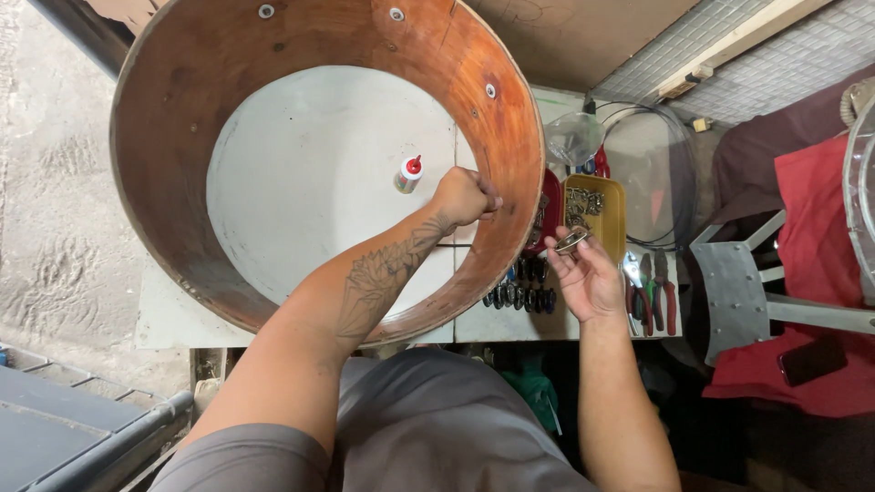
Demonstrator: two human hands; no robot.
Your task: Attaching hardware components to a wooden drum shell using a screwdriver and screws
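Workbench (301,173) stuff is being shown from the head view only, a pale top with a big round wooden drum shell (182,109) sitting on it. Left hand (465,196) is being pressed, closed up, against the inside of the shell wall. Right hand (588,273) is being held just outside the shell, fingers curled around a small metal lug (572,240). Progress-wise, it's probably early: three bolt heads are being seen on the shell's far wall, and plenty of hardware is sitting unused. Counted: one glue bottle (408,173) inside the shell, one yellow tray (597,211) of parts beside it, and one row of dark lugs (521,296) below that tray, too small to count.
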